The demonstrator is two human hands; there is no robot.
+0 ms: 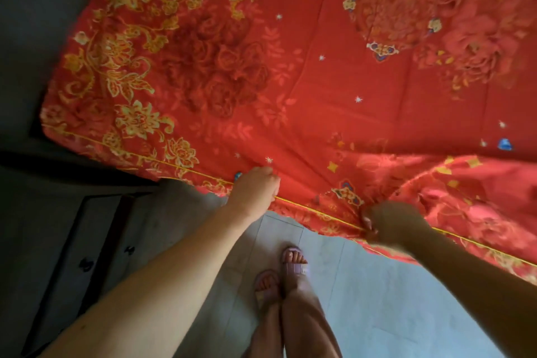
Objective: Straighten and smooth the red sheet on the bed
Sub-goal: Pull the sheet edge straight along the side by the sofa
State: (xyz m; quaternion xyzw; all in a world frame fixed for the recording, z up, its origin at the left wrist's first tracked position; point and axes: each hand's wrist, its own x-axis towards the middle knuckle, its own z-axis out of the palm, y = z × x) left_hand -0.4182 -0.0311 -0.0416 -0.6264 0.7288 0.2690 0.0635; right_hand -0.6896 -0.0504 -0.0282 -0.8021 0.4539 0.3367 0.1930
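Note:
The red sheet [319, 73], printed with gold flowers and small blue shapes, covers the bed and fills the upper part of the view. A yellow piping line runs along its near edge, which hangs over the bedside. My left hand [255, 187] is closed on that edge near the middle. My right hand [386, 222] grips the edge further right, where the cloth bunches into folds. Long creases run across the sheet's middle, and the cloth at the right is rumpled and lifted.
A dark cabinet with drawer handles [87, 264] stands at the left beside the bed corner. Pale floor tiles [392, 299] lie below the bed edge. My feet in pink sandals [279, 273] stand close to the bedside.

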